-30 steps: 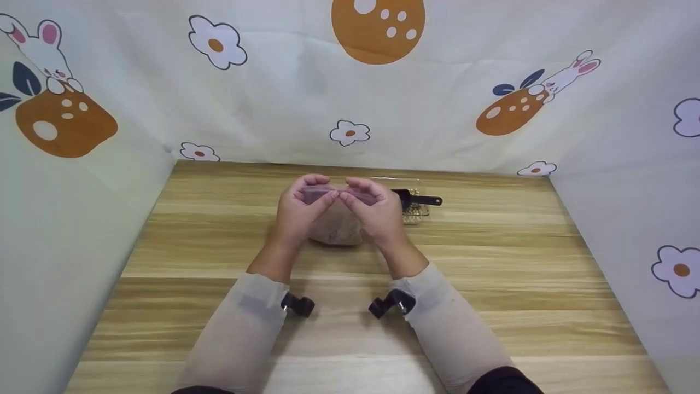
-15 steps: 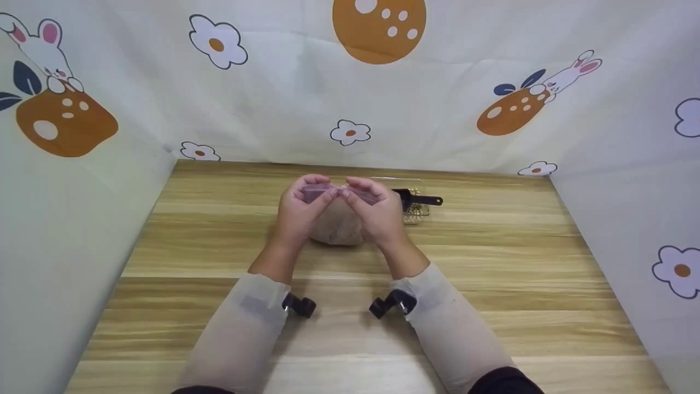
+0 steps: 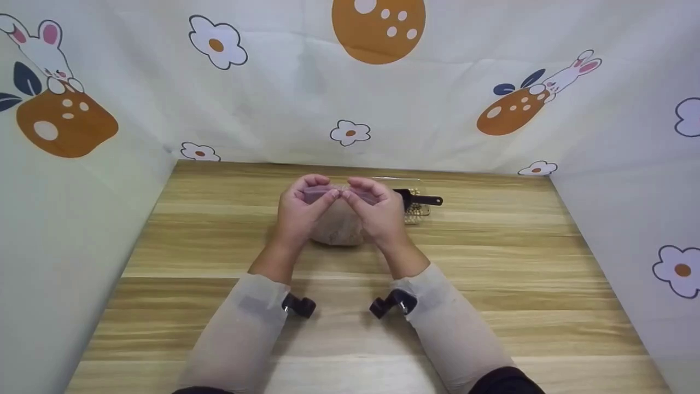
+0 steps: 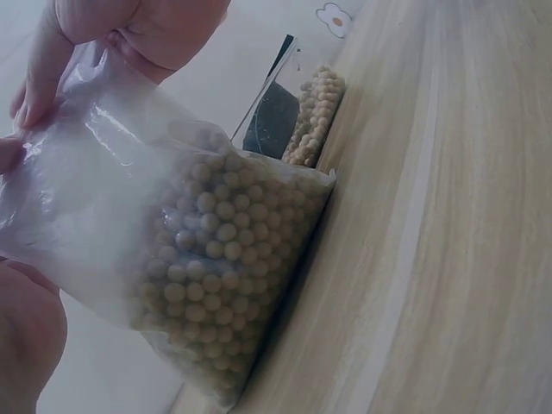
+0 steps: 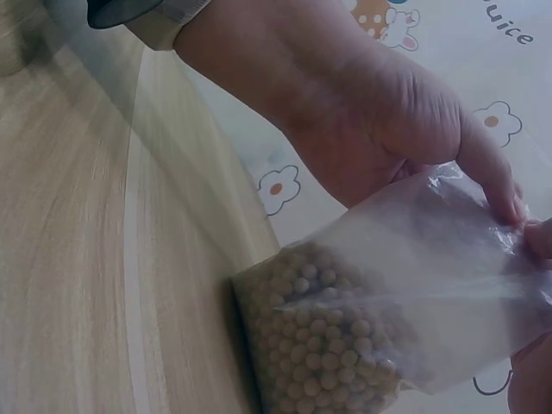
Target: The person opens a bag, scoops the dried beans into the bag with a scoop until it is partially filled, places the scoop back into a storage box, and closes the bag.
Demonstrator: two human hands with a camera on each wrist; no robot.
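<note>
A clear plastic bag (image 3: pixel 334 225) stands upright on the table, with pale round beans (image 4: pixel 228 250) filling its lower part. My left hand (image 3: pixel 297 210) pinches the bag's top edge between thumb and fingers. From the other side, my right hand (image 3: pixel 381 212) pinches the same edge, and the two thumb tips meet at the middle. The upper part of the bag (image 5: pixel 457 259) is slack and holds no beans. In the left wrist view, the bag's base lies along the tabletop.
Behind my right hand is a clear container (image 3: pixel 427 212) with more pale beans and a black scoop (image 3: pixel 427 201) in it. The wooden table (image 3: pixel 508 262) is bordered by a printed cloth (image 3: pixel 284 93) at the back and sides.
</note>
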